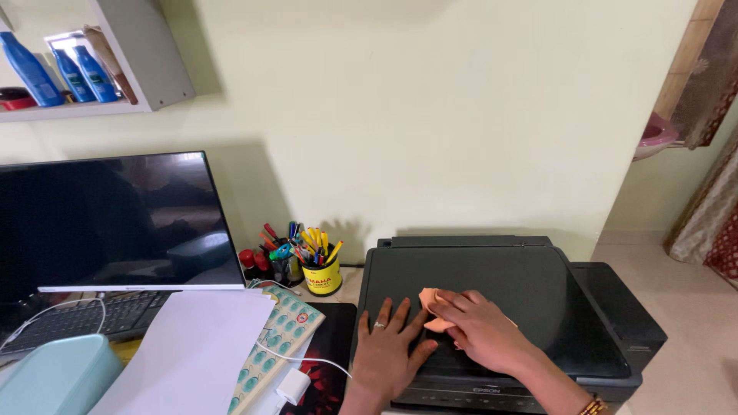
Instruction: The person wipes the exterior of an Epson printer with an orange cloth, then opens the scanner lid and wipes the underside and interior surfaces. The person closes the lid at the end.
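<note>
Occupying the left of the surface, a dark, unlit monitor [115,223] is noted as the largest item, with a keyboard [92,315] partly tucked beneath it. Next in size, a black flatbed printer [553,307] is set against the wall at the right, its lid shut and flat, so that it is used as a firm backing for work. A white paper sheet [188,353] is laid over the keyboard's edge, beside a pale teal case [54,380] at the lower left.

A yellow pen cup [323,273] full of pens is placed between monitor and printer, within reach. A white charger plug [292,386] with its cable is seen on the red and black mat [330,346].

The left hand [388,350] is spread flat, fingers apart, on the printer lid, apparently as a brace. The right hand [480,330] is pressed over a small peach-coloured folded paper [430,300], held down on the lid just beside the left fingertips; neither hand is closed around it.
</note>
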